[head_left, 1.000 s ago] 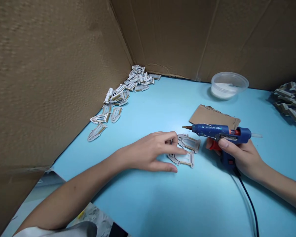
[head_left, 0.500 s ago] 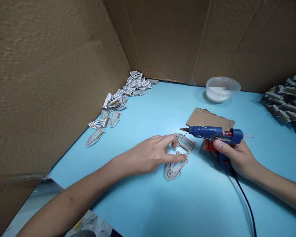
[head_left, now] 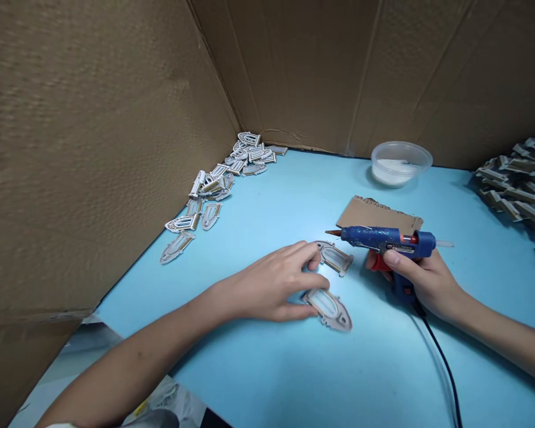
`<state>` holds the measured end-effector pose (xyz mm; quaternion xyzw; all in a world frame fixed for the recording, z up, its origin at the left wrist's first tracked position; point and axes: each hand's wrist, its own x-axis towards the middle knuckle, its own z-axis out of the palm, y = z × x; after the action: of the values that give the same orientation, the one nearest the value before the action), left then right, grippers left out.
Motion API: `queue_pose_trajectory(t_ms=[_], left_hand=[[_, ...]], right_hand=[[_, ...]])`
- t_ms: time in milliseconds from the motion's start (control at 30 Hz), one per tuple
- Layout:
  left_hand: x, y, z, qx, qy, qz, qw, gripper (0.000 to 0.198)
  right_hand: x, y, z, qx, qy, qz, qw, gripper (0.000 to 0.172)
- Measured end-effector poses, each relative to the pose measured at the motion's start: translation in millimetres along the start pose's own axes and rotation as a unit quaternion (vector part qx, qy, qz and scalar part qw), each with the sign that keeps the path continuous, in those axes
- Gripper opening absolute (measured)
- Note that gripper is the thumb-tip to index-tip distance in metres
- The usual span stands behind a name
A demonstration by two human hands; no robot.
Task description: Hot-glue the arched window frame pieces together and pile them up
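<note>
My left hand (head_left: 289, 282) has its thumb and index finger closed on one end of a grey-white arched piece (head_left: 334, 314), whose rounded end points to the lower right. Just above it, a second arched piece (head_left: 336, 258) lies on the blue table by my curled fingers. My right hand (head_left: 417, 279) is wrapped round the handle of a blue glue gun (head_left: 378, 239), a finger at its red trigger. The gun's tip points left, above the second piece, and a glue stick sticks out at its back.
Torn cardboard (head_left: 374, 215) lies behind the gun, and a clear tub (head_left: 401, 163) with white contents stands farther back. Many arched pieces (head_left: 211, 216) line the left cardboard wall (head_left: 116, 148). Another heap (head_left: 517, 178) is at the right. A black cable runs down from the gun.
The lower arched piece has turned, its rounded end swinging from lower left to lower right. My left thumb and index finger have closed on it. The glue gun has hardly moved.
</note>
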<state>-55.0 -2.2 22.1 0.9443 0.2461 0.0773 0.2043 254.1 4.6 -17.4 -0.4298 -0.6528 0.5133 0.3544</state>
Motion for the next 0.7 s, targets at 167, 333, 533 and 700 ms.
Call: queue_pose_trajectory(t_ms=[167, 333, 533, 700], left_hand=[[-5.9, -19.2, -8.2, -0.112, -0.004, -0.053, 0.992, 0.059], [-5.7, -27.5, -5.1, -0.162, 0.021, -0.042, 0.986, 0.044], [-5.5, -29.8, -1.1, -0.152, 0.063, -0.079, 0.983, 0.046], [-4.7, -29.1, -2.2, -0.171, 0.054, -0.084, 0.98, 0.042]], right_hand=[[-4.4, -0.8, -1.2, -0.045, -0.04, 0.005, 0.998, 0.041], [-6.6, -8.2, 1.1, -0.073, -0.116, -0.046, 0.989, 0.034], [-4.4, -18.4, 7.2, -0.183, -0.129, -0.088, 0.971, 0.03], [-3.1, -22.2, 9.2, -0.22, -0.114, -0.098, 0.964, 0.03]])
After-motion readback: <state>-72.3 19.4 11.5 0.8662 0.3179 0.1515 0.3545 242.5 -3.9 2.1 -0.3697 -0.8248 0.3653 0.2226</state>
